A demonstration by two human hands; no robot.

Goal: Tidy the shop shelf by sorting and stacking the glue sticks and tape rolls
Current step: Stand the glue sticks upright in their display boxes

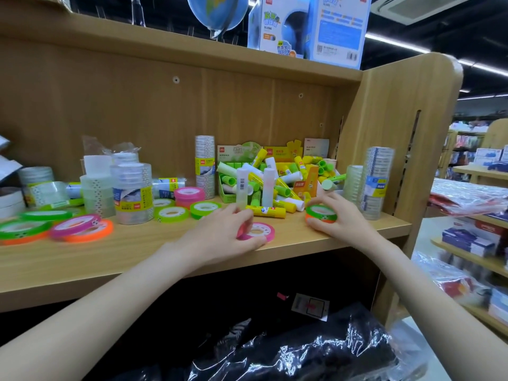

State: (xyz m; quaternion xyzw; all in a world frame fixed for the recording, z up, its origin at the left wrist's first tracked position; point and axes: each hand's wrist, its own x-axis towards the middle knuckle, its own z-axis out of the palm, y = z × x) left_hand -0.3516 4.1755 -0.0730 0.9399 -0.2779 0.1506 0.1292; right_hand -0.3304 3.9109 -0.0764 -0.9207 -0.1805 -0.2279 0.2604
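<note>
On the shelf point(143, 251), a heap of glue sticks point(277, 185) lies at the middle back, spilling out of open boxes point(233, 171) that stand against the back panel. A tape tower point(204, 166) stands just left of the heap, another tower point(378, 182) at the far right by the side panel. Wrapped tape stacks point(132, 193) crowd the left part, with flat rolls point(79, 228) lying before them near the front edge. The left hand point(222, 235) rests on a roll point(258, 231) at the front edge. Right of it, the right hand point(338, 218) holds a two-roll stack point(321, 213) before the heap. A globe box point(310, 26) stands on the board above; bagged goods point(302, 353) lie below the shelf.
</note>
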